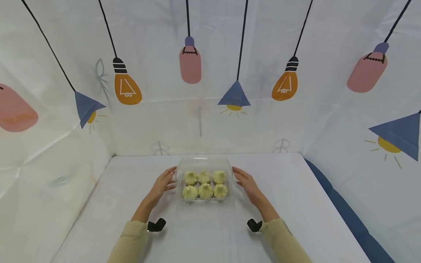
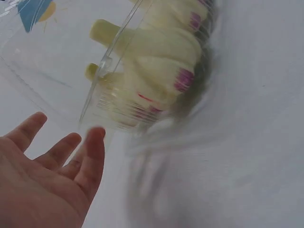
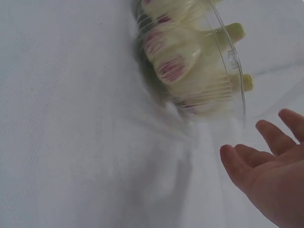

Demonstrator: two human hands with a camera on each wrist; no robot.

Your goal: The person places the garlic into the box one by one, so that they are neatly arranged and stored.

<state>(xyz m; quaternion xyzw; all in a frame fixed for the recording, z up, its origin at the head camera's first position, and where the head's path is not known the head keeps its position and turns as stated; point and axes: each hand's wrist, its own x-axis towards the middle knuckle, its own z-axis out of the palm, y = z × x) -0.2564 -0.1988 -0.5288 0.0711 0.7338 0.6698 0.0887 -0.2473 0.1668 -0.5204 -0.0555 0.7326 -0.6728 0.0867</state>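
Note:
A clear plastic clamshell box stands on the white table, its lid raised at the back. Inside sit several garlic bulbs in two rows of three, pale with purple streaks in the wrist views. On the box's left side is my left hand, fingers spread and fingertips right at the wall near the lid. My right hand mirrors it on the other side, fingers loosely extended toward the box edge. Neither hand grips anything. In the right wrist view the fingertips appear just off the rim.
The white table reaches back to a white cloth wall printed with lamps and bulbs. Similar cloth hangs at both sides. Something dark blue lies along the table's right edge. Black wrist straps sit at both cuffs.

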